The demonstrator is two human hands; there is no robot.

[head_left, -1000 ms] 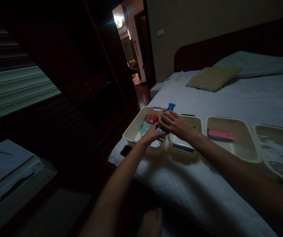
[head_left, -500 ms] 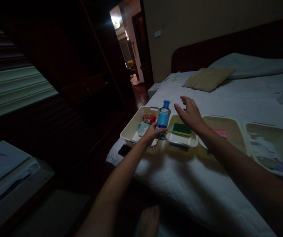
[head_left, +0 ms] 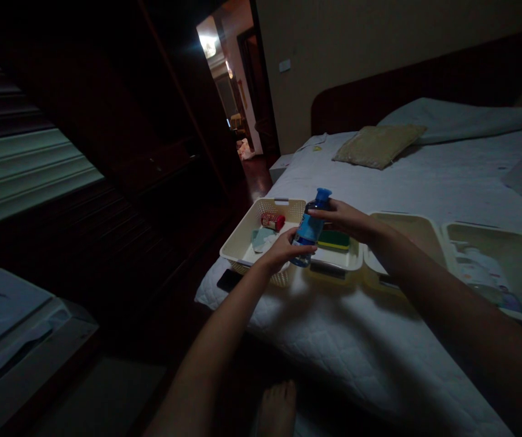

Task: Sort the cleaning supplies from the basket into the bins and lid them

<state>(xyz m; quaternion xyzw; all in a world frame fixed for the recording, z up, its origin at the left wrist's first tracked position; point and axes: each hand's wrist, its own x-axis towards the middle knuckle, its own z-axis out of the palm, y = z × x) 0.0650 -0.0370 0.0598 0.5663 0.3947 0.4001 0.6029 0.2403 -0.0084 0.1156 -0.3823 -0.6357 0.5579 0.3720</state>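
Observation:
A clear plastic bottle [head_left: 309,233] with a blue cap and blue label stands tilted above the cream basket's right edge. My left hand [head_left: 286,250] wraps its lower body. My right hand [head_left: 343,218] reaches in from the right, with its fingers against the bottle's upper part. Below them, the cream plastic basket [head_left: 243,240] holds a small red-labelled container [head_left: 272,221] and a pale blue cloth [head_left: 261,240]. To its right, a white tray [head_left: 338,262] holds a green and yellow sponge [head_left: 334,240], partly hidden by the bottle and my right hand.
Two more cream trays [head_left: 402,233] [head_left: 488,243] sit on the white quilted bed [head_left: 356,340], the farther one holding pale items. A black phone [head_left: 229,280] lies by the basket. A pillow [head_left: 378,145] lies beyond, and a dark wardrobe stands left.
My right hand has come down from above the trays onto the bottle's upper part. The bottle now leans and sits slightly higher, and the view has shifted a little.

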